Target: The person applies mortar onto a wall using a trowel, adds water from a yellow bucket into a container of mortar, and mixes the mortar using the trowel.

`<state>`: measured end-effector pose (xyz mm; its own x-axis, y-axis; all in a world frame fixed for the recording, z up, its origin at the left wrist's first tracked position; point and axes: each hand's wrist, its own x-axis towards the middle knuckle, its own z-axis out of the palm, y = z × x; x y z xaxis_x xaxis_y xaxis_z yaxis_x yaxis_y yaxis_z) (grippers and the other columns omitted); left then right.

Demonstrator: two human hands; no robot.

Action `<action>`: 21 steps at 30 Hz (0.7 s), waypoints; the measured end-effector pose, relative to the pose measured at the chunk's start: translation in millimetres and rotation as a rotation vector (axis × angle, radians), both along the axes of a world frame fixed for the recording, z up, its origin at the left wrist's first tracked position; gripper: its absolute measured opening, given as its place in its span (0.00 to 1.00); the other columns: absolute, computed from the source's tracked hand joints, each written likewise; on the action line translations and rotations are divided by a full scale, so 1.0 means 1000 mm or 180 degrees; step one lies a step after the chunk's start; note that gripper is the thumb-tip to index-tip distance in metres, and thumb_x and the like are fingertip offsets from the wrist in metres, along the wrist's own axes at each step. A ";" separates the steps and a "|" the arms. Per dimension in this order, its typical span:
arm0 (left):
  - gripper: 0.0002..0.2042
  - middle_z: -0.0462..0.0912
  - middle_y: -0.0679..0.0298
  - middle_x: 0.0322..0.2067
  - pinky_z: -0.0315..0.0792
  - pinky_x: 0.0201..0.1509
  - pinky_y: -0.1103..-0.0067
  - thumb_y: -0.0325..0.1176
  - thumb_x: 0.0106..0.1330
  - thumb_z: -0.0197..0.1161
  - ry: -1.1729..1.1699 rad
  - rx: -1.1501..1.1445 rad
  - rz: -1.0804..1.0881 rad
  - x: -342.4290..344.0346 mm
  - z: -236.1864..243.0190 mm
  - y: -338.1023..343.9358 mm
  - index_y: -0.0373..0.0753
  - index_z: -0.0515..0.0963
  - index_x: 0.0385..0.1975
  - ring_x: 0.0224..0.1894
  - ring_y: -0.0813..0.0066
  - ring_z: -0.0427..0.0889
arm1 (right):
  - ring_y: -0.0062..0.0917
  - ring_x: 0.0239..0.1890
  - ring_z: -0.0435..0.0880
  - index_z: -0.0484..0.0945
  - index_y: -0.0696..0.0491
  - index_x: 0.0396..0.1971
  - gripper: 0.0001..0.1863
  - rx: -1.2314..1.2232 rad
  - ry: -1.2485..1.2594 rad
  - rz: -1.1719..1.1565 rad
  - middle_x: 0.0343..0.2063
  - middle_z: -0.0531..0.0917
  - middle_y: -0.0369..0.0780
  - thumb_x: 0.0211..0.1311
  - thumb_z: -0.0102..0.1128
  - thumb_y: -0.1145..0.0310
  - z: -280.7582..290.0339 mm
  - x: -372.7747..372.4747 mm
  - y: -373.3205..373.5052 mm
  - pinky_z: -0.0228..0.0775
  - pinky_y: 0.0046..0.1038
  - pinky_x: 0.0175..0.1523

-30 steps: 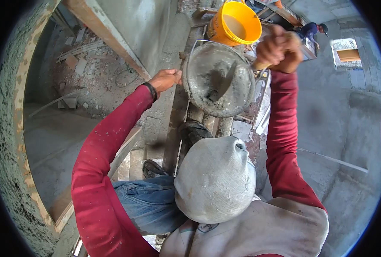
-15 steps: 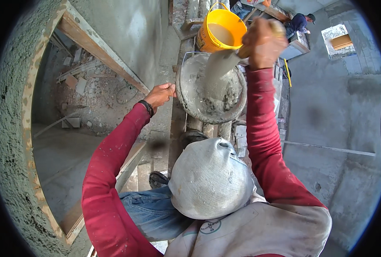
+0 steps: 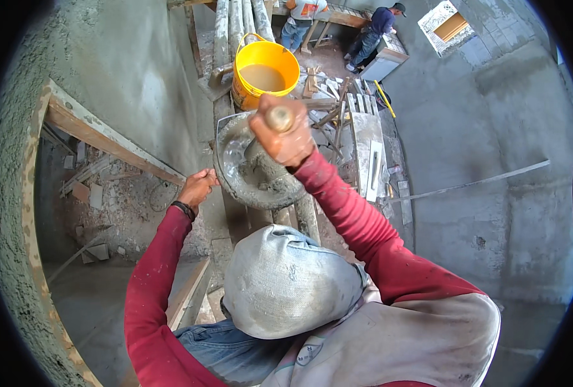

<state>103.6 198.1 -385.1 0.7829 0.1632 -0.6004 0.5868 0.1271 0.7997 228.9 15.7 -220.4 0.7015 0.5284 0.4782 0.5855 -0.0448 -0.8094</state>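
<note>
My right hand is wrapped round a trowel handle above a round bucket of wet grey mortar; the trowel's blade is mostly hidden beneath the hand, inside the bucket. My left hand is closed at the bucket's left rim, gripping it. The mortar bucket rests on wooden planks. Just beyond it stands a yellow bucket holding cloudy liquid.
Two co-workers stand at a wooden bench at the back. A board with tools lies right of the planks. A timber-framed opening with rubble below is left. Grey plastered surfaces fill the right.
My right hand has swung down and left over the mortar with the trowel. The view has shifted, bringing more of the background and both co-workers into sight. My left hand stays at the rim.
</note>
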 end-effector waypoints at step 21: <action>0.13 0.73 0.77 0.26 0.57 0.29 0.87 0.44 0.68 0.50 -0.0248 0.0230 -0.0111 0.000 0.007 0.001 0.45 0.74 0.28 0.25 0.88 0.62 | 0.26 0.14 0.74 0.70 0.54 0.13 0.12 -0.0043 -0.0206 -0.2284 0.12 0.75 0.38 0.52 0.55 0.65 -0.031 0.082 0.010 0.66 0.30 0.21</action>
